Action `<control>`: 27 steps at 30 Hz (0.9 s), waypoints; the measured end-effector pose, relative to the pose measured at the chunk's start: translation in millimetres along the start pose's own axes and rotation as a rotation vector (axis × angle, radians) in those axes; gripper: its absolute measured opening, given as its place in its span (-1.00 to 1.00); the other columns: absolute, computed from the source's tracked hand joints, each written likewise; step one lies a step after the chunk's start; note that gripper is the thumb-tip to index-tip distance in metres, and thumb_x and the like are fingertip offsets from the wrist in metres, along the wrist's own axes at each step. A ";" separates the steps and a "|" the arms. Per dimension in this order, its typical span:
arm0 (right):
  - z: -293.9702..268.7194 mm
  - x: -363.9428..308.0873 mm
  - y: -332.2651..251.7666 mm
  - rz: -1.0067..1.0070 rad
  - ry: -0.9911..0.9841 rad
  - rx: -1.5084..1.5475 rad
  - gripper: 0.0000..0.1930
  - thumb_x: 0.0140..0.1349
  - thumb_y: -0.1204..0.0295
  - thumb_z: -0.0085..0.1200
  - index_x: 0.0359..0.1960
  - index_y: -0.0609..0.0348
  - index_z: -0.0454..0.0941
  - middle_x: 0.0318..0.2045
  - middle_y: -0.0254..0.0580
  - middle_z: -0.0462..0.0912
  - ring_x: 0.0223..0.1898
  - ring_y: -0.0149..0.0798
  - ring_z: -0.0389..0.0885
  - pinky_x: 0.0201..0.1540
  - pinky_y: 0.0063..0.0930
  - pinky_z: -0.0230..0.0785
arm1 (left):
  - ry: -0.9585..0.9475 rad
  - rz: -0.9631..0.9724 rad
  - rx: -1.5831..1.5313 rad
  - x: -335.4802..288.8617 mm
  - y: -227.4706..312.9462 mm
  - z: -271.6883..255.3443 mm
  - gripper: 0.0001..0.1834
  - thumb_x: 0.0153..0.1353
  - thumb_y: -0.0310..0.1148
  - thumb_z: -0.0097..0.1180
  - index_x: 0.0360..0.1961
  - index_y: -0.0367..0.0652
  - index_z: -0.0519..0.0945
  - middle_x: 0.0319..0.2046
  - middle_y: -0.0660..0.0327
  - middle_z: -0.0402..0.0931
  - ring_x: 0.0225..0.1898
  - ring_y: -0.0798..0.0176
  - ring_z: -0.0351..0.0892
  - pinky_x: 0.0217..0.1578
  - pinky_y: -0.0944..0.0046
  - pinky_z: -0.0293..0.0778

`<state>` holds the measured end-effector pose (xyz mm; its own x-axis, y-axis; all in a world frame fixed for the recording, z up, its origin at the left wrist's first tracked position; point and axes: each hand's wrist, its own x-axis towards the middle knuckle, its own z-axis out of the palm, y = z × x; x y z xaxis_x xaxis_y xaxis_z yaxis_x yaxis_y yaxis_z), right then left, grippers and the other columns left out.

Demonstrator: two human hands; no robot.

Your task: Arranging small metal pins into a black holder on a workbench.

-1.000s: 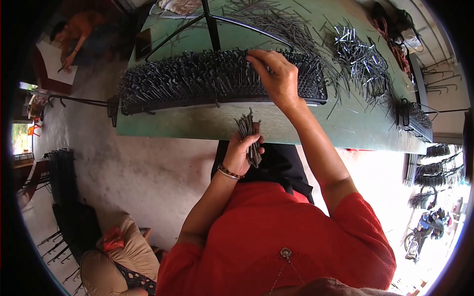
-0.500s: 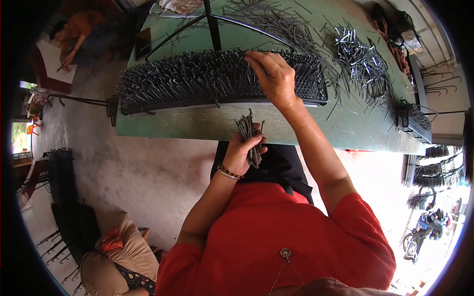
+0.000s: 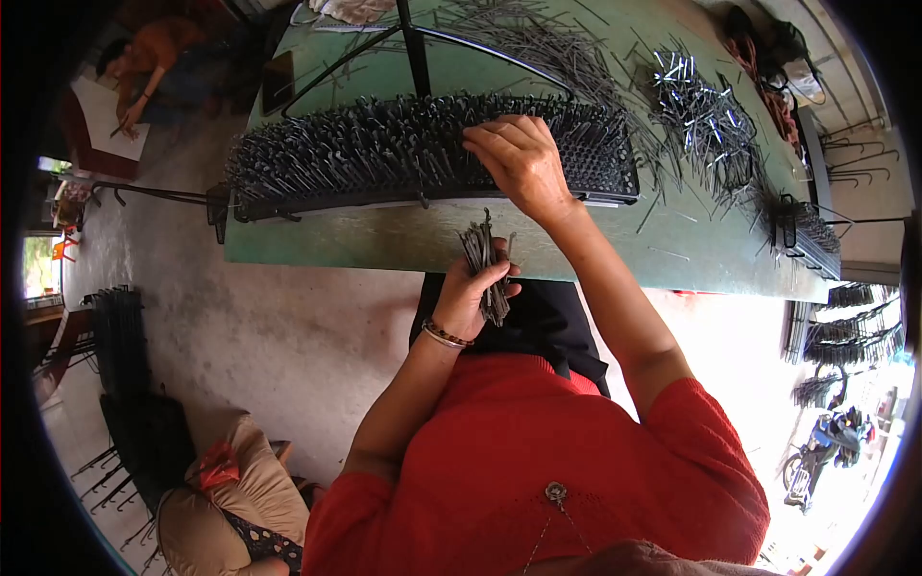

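My left hand [image 3: 464, 302] is closed round a bunch of thin dark metal rods [image 3: 477, 246], some bent at the tip. It stays low, just off the table's near edge. Over a long black rack [image 3: 331, 206] with a perforated top, my right hand [image 3: 528, 171] has its fingers drawn together in a pinch. What lies between those fingertips is hidden. Many similar rods [image 3: 336, 149] stand close-packed in the rack's holes, slanting at various angles. At the rack's right end, holes [image 3: 586, 158] show with fewer rods.
The rack lies along the near part of a green table [image 3: 615, 240]. Loose rods [image 3: 538, 48] are strewn at the back, and a shiny heap [image 3: 696, 120] lies to the right. A black post [image 3: 415, 58] rises behind the rack. Far left, another person [image 3: 158, 67] bends over a pale surface.
My right hand has moved slightly left and nearer to me over the rack, its fingers still together. The left hand and its bunch of rods have hardly shifted.
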<state>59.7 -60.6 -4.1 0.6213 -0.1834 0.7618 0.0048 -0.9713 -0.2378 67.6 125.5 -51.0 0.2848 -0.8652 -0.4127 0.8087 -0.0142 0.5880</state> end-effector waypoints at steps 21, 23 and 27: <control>-55.6 -13.8 -24.0 0.881 -0.212 0.783 -0.83 0.19 0.42 0.17 -0.33 0.33 0.62 -0.50 -0.29 0.63 -0.44 -0.54 0.52 -0.36 -0.64 0.39 | 0.044 0.117 -0.181 6.4 4.3 2.3 -0.81 0.22 -0.45 0.06 -0.13 -0.15 0.44 -0.25 0.28 0.44 -0.22 0.38 0.48 -0.16 0.15 0.58; -54.2 -2.4 -20.5 0.830 -0.093 0.674 -0.83 0.19 0.42 0.17 -0.33 0.33 0.62 -0.49 -0.29 0.63 -0.43 -0.54 0.52 -0.35 -0.65 0.39 | 0.058 0.075 -0.161 5.7 1.6 0.9 -0.81 0.22 -0.45 0.06 -0.13 -0.15 0.45 -0.26 0.28 0.44 -0.24 0.38 0.48 -0.18 0.13 0.58; -39.3 11.5 -7.9 0.648 0.087 0.431 -0.85 0.16 0.44 0.19 -0.32 0.29 0.62 -0.46 -0.28 0.63 -0.41 -0.52 0.53 -0.31 -0.63 0.39 | 0.042 -0.037 -0.098 4.4 -4.2 -1.7 -0.73 0.22 -0.41 0.04 -0.05 -0.18 0.45 -0.31 0.30 0.43 -0.28 0.38 0.47 -0.23 0.16 0.58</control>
<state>36.1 -61.0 30.3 0.5404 -0.7222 0.4316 -0.0224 -0.5252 -0.8507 66.4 122.6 -56.5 0.2738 -0.8430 -0.4631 0.8650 0.0053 0.5017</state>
